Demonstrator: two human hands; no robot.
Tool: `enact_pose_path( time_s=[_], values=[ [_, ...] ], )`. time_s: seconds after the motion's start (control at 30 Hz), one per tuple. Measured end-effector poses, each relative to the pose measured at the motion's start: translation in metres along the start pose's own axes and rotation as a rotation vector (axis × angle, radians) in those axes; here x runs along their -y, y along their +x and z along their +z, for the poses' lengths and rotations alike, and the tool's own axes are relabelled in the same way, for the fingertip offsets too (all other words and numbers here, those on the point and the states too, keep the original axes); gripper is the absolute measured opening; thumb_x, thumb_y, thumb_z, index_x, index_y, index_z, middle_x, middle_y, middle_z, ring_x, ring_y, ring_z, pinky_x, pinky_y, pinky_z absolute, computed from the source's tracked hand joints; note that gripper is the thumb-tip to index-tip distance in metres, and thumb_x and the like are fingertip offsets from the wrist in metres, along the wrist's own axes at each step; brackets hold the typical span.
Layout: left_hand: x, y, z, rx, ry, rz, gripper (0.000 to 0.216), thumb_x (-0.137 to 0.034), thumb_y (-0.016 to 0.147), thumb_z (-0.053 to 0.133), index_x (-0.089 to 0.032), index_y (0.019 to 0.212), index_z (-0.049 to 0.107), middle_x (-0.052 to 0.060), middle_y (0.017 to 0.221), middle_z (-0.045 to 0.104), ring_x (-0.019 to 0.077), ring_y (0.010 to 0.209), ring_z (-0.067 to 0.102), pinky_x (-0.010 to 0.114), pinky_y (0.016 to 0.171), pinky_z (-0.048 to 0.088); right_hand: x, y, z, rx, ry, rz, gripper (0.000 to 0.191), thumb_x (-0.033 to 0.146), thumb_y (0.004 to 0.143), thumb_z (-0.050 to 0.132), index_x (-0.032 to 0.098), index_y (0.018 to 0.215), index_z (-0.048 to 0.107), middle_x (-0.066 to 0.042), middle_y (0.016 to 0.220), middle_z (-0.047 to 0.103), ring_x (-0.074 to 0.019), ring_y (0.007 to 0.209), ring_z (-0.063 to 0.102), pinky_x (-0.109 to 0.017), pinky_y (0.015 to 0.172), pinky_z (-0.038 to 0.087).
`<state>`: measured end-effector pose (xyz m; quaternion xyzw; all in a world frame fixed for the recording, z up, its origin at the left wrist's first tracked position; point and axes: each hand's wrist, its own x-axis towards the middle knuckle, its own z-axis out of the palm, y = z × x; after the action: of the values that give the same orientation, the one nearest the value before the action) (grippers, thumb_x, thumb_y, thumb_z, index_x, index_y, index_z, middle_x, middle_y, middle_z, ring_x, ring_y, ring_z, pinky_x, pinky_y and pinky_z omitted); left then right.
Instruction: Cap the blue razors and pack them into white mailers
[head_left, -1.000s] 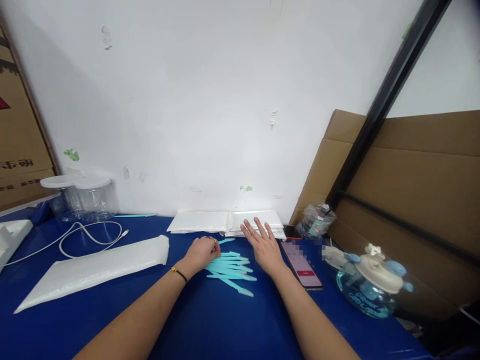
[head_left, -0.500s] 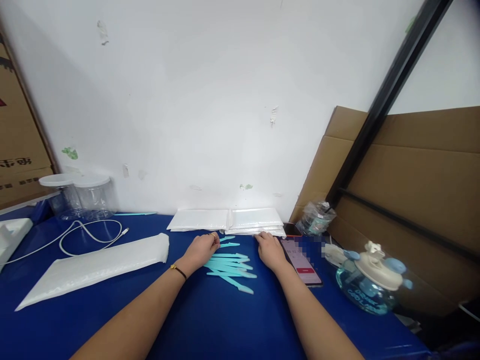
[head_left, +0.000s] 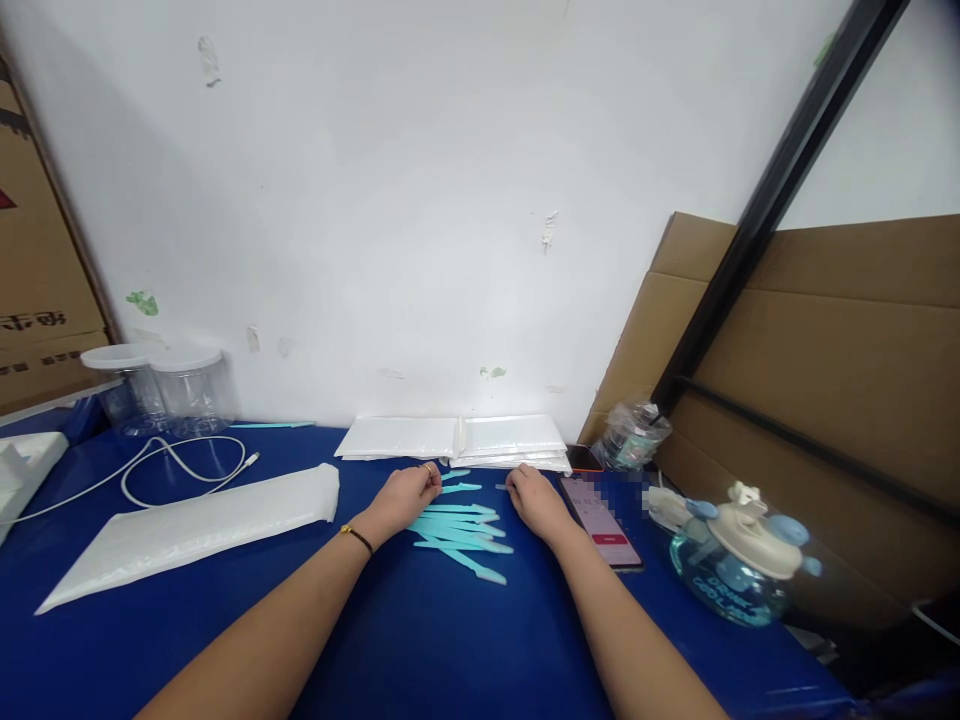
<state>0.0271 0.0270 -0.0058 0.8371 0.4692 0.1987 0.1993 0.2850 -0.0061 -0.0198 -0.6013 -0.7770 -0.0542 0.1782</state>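
Observation:
Several teal eyebrow razors (head_left: 461,530) lie fanned out on the blue table, between my two hands. My left hand (head_left: 409,497) is closed at their left ends, thumb and fingers pinched together. From its fingertips an eyebrow razor (head_left: 456,474) points to the right, with another razor (head_left: 461,488) just below. Which handles lie under the palm is hidden. To the right of the pile, my right hand (head_left: 536,500) has its fingertips together on a small clear, greyish piece (head_left: 501,487), too small to identify. That hand rests beside a phone (head_left: 604,525).
White padded packets (head_left: 401,437) lie against the wall behind my hands. On the left are a long white padded envelope (head_left: 202,530), a white cable (head_left: 180,455) and clear lidded jars (head_left: 191,395). To the right stand a drink bottle (head_left: 742,560) and a plastic-wrapped cup (head_left: 634,435).
My right hand's fingers have drawn in and down slightly, and a small clear piece now shows at their tips. My left hand and the razors have hardly moved.

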Motion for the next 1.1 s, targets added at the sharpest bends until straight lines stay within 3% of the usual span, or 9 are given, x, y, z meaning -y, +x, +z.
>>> enact_pose_path(
  time_s=[0.1, 0.23, 0.37, 0.47, 0.67, 1.1],
  values=[
    [0.001, 0.001, 0.002, -0.02, -0.045, 0.002, 0.017, -0.031, 0.085, 0.039, -0.02, 0.083, 0.053, 0.0, 0.072, 0.06, 0.0144, 0.065, 0.054, 0.023, 0.058, 0.035, 0.005, 0.001, 0.001, -0.028, 0.094, -0.034, 0.014, 0.017, 0.086, 0.042, 0.017, 0.085, 0.056, -0.008, 0.088, 0.059, -0.0189, 0.083, 0.054, -0.028, 0.075, 0.04],
    [0.003, 0.003, 0.004, -0.048, -0.123, -0.004, 0.019, -0.033, 0.084, 0.04, -0.02, 0.083, 0.053, 0.001, 0.074, 0.061, 0.0155, 0.067, 0.055, 0.024, 0.058, 0.035, 0.005, 0.002, 0.006, -0.052, 0.467, 0.054, 0.016, 0.024, 0.088, 0.039, 0.019, 0.086, 0.054, -0.004, 0.079, 0.062, -0.0164, 0.071, 0.057, -0.028, 0.067, 0.042],
    [0.006, 0.003, 0.004, -0.031, -0.251, 0.005, 0.016, -0.031, 0.083, 0.04, -0.021, 0.083, 0.052, 0.001, 0.079, 0.063, 0.0148, 0.069, 0.056, 0.023, 0.061, 0.037, 0.001, 0.003, 0.012, -0.101, 0.906, 0.178, 0.02, 0.038, 0.08, 0.055, 0.017, 0.081, 0.057, -0.003, 0.072, 0.063, -0.0154, 0.064, 0.059, -0.028, 0.063, 0.045],
    [0.006, 0.002, 0.004, -0.031, -0.29, 0.005, 0.014, -0.03, 0.083, 0.041, -0.021, 0.083, 0.052, 0.0, 0.079, 0.064, 0.0147, 0.07, 0.056, 0.023, 0.061, 0.038, 0.001, 0.003, 0.011, -0.133, 1.081, 0.204, 0.03, 0.044, 0.069, 0.067, 0.016, 0.078, 0.06, -0.003, 0.07, 0.064, -0.0162, 0.066, 0.059, -0.028, 0.064, 0.046],
    [0.006, 0.002, 0.005, -0.031, -0.284, -0.004, 0.016, -0.031, 0.082, 0.041, -0.02, 0.083, 0.052, 0.001, 0.078, 0.064, 0.015, 0.069, 0.056, 0.024, 0.06, 0.038, 0.006, 0.004, 0.006, -0.177, 1.063, 0.163, 0.031, 0.042, 0.069, 0.069, 0.015, 0.082, 0.063, -0.003, 0.072, 0.064, -0.0147, 0.066, 0.057, -0.027, 0.064, 0.046],
    [-0.004, 0.001, 0.008, -0.014, -0.199, 0.072, 0.014, -0.027, 0.082, 0.04, -0.02, 0.084, 0.053, -0.001, 0.077, 0.063, 0.0132, 0.068, 0.055, 0.022, 0.062, 0.038, 0.025, 0.004, 0.006, -0.067, 0.909, 0.093, 0.019, 0.032, 0.072, 0.065, 0.016, 0.082, 0.068, -0.001, 0.068, 0.064, -0.0134, 0.062, 0.056, -0.024, 0.06, 0.044]
  ],
)
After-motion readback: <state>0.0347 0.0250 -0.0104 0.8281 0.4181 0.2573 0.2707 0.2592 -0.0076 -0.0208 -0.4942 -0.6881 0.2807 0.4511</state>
